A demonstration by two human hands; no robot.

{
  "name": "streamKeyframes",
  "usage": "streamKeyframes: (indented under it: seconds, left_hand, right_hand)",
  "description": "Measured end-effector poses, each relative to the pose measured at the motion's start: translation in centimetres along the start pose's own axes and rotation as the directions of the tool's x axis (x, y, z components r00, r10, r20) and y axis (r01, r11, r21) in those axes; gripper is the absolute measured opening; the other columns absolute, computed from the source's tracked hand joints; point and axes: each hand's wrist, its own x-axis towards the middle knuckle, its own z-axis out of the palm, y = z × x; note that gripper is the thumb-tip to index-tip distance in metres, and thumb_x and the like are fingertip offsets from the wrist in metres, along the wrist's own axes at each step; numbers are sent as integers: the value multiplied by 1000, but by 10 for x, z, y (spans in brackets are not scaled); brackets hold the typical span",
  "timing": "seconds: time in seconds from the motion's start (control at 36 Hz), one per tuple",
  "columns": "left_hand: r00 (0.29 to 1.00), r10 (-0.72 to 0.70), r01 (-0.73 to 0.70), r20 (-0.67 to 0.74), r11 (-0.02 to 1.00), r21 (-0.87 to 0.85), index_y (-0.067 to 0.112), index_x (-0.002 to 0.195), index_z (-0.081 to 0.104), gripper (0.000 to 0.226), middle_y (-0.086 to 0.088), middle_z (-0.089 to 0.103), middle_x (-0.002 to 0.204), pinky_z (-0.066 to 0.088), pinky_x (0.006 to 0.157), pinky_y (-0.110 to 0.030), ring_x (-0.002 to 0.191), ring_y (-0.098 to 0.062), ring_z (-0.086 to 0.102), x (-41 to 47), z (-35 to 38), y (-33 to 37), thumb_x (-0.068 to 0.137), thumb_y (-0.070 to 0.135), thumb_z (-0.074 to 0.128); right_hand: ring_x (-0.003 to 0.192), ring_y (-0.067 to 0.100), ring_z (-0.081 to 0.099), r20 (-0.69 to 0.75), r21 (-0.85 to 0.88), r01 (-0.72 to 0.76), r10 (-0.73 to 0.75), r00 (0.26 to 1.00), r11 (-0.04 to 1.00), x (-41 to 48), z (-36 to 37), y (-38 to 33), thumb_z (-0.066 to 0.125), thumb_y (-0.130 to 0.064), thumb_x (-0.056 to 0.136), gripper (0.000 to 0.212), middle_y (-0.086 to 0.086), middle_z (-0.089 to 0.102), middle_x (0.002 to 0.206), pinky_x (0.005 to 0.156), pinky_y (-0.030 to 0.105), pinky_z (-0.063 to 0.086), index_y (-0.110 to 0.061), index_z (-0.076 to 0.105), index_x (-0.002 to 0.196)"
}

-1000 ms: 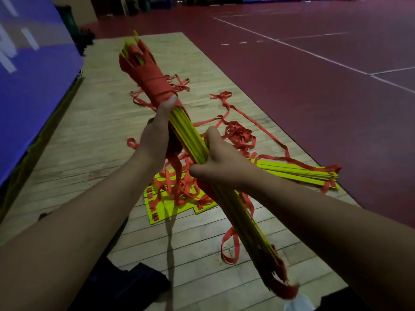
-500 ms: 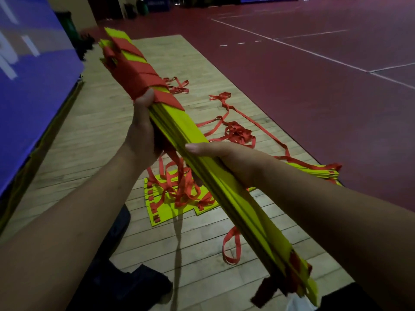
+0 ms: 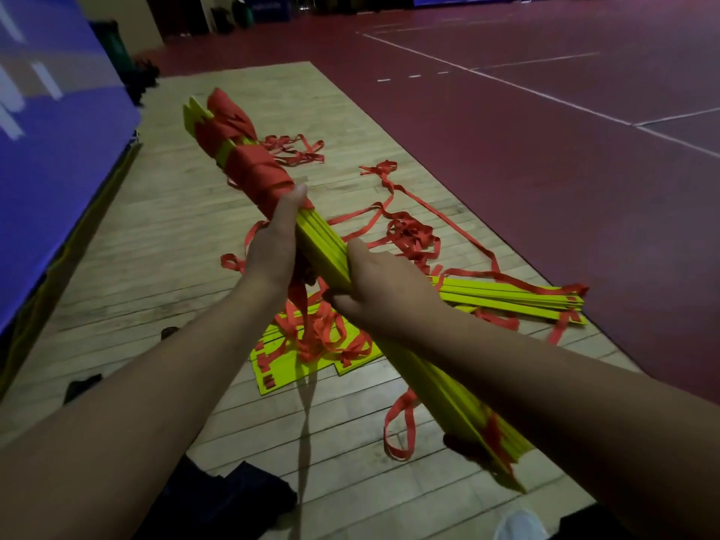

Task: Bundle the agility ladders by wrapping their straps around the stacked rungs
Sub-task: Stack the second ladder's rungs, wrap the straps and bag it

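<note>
A stack of flat yellow plastic ladder rungs (image 3: 323,251) was held slanting above the pale wooden plank floor (image 3: 175,228). The left hand (image 3: 272,251) clasped it just below the red fabric strap (image 3: 257,173) wound round its far end, and the right hand (image 3: 382,290) curled round its middle. Loose red straps (image 3: 413,235) lay on the floor beneath.

The left forearm (image 3: 156,383) and the right forearm (image 3: 526,376), both bare, reach forward from the near corners and converge at the middle. The left hand (image 3: 272,247) is the farther one: its thumb stretches along the stacked rungs (image 3: 321,247) toward the far end, and its other fingers pass beneath, out of view. The right hand (image 3: 383,292) sits just nearer and to the right, back upward, gripping the same stack.
</note>
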Motion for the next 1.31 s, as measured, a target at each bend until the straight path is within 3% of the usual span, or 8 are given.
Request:
streamKeyframes:
  seconds: [0.11, 0.22, 0.5, 0.61, 0.72, 0.92, 1.19, 1.31]
  left_hand:
    - [994, 112, -113, -12, 991, -74, 23, 74, 67, 46, 4, 65, 71, 54, 82, -42, 77, -20, 64, 8, -7, 3, 76, 69, 62]
    - [957, 256, -224, 136, 951, -215, 20, 79, 67, 45, 2, 65, 69, 51, 65, -27, 63, -14, 63, 10, -12, 10, 81, 62, 55]
    - [874, 262, -231, 409, 965, -124, 14, 75, 73, 69, -9, 67, 74, 53, 64, -26, 66, -20, 64, 18, -28, 23, 97, 60, 27]
    - [917, 11, -89, 399, 980, 178, 15, 111, 67, 75, -12, 73, 105, 55, 88, -43, 98, -29, 71, 32, -48, 21, 81, 80, 47]
    - [882, -182, -22, 435, 906, 422, 11, 109, 63, 77, -10, 61, 81, 55, 56, -31, 60, -19, 63, 24, -46, 13, 69, 76, 60]
    - [988, -65, 36, 139, 978, 207, 13, 86, 58, 54, -3, 56, 60, 45, 46, -22, 47, -16, 53, 11, -22, -5, 84, 67, 59]
    - [989, 83, -86, 119, 996, 23, 23, 95, 68, 62, -6, 74, 94, 55, 94, -48, 95, -29, 71, 15, -22, 8, 78, 80, 50]
    - [994, 60, -77, 91, 978, 194, 21, 90, 64, 68, -12, 73, 99, 57, 85, -41, 93, -30, 71, 18, -26, 8, 81, 85, 42]
  right_hand:
    - [85, 19, 62, 140, 434, -29, -35, 989, 901, -2, -13, -3, 58, -51, 97, 46, 0, 60, 96, 64, 26, 46, -15, 46, 122]
    - [100, 20, 69, 330, 876, -297, -23, 944, 381, -1, -17, 5, 47, -50, 101, 43, 4, 70, 104, 89, 39, 58, -14, 60, 121]
    - [77, 23, 74, 608, 766, -633, -194, 770, -111, 1, 14, -12, 63, -64, 77, 56, 11, 75, 85, 75, 33, 60, -13, 81, 87]
    - [74, 28, 70, 536, 843, -537, -94, 839, 23, -3, -3, -3, 62, -61, 84, 69, 18, 70, 85, 66, 34, 60, 0, 61, 117]
    - [87, 37, 75, 441, 796, -439, 99, 892, 417, -1, -2, 11, 66, -52, 91, 63, 24, 75, 97, 80, 49, 62, 9, 66, 109]
    - [76, 21, 70, 208, 492, -262, 180, 961, 830, 7, 14, 2, 71, -52, 87, 49, 9, 70, 87, 73, 46, 62, -7, 61, 106]
    - [84, 34, 69, 601, 799, -587, -204, 773, 132, -3, 3, -3, 57, -7, 97, 33, 19, 65, 102, 76, 43, 61, -6, 44, 127]
    - [72, 29, 68, 538, 810, -501, -46, 842, 305, 5, 4, -1, 61, -10, 94, 25, 17, 68, 82, 68, 41, 59, 3, 54, 115]
